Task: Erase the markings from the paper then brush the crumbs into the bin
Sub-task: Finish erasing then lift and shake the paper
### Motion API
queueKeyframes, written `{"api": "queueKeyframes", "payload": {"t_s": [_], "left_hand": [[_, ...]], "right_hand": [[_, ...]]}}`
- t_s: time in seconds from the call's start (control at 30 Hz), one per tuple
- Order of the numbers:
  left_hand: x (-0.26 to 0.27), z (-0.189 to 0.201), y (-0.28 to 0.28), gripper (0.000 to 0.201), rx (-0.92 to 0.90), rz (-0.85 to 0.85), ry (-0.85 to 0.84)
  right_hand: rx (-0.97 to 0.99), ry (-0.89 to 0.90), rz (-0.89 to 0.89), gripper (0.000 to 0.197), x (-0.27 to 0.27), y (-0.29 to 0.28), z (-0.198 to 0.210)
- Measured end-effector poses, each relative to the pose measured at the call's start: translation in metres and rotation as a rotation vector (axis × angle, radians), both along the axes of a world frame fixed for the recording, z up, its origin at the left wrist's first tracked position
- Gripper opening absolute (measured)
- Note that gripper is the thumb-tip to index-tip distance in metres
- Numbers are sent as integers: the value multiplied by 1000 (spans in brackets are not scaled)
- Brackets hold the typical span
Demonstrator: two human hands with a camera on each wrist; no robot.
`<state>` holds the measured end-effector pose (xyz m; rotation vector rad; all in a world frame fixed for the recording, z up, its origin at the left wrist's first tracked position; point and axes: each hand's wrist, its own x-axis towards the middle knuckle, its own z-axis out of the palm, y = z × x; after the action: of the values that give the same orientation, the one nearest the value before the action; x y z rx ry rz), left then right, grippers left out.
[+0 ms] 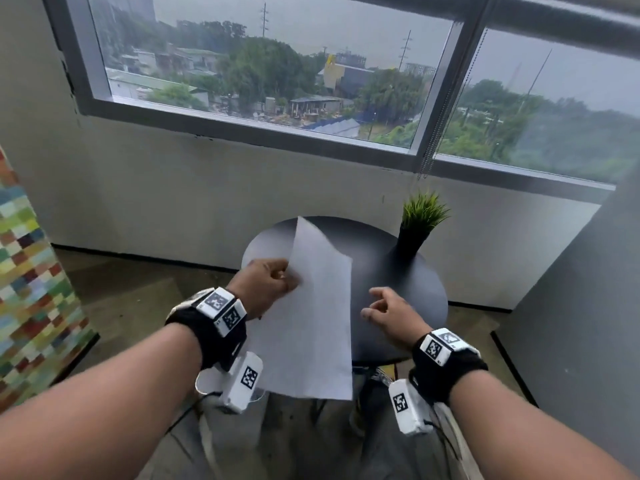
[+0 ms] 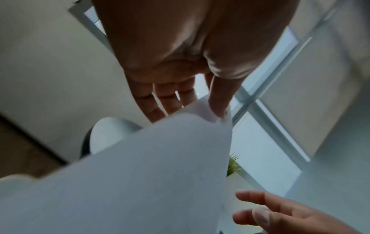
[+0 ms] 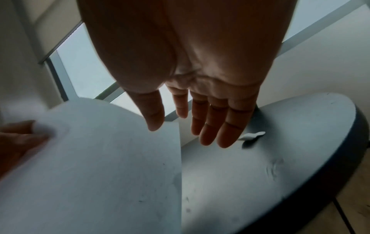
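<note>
Beside the window, over the round dark surface (image 1: 398,268), my left hand (image 1: 265,284) pinches the lifted paper (image 1: 318,323); my right hand (image 1: 389,315) hovers, fingers (image 3: 208,126) apart. Next, I judge: tip crumbs binward, steadily.

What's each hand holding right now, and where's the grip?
Left hand pinches the sheet of paper at its left edge, lifting it off the round table. Right hand is open, holding nothing.

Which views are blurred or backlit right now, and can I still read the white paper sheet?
Head view: sharp; white paper sheet clear, left hand pinching its edge.
Left wrist view: soft, palm backlit by the window, sheet blurred.
Right wrist view: palm dark, motion smear at left; faint specks on the sheet.
</note>
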<state>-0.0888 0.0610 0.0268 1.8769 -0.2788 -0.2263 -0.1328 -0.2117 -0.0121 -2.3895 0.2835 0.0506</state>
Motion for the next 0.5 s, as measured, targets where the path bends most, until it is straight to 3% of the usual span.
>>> {"api": "queueKeyframes", "payload": {"t_s": [0.1, 0.17, 0.2, 0.3, 0.37, 0.5], "left_hand": [[1, 28, 4, 4, -148, -81, -72], [3, 41, 11, 9, -212, -110, -89], [5, 45, 15, 8, -237, -107, -95], [15, 45, 20, 31, -270, -47, -135], [18, 45, 21, 29, -270, 46, -150], [24, 31, 19, 20, -294, 214, -67]], "right_hand": [[306, -26, -53, 64, 5, -10, 14], [436, -41, -47, 43, 6, -11, 26], [454, -66, -47, 35, 5, -9, 34], [505, -201, -37, 20, 2, 2, 54], [497, -305, -4, 6, 1, 9, 65], [369, -467, 31, 8, 1, 13, 72]]}}
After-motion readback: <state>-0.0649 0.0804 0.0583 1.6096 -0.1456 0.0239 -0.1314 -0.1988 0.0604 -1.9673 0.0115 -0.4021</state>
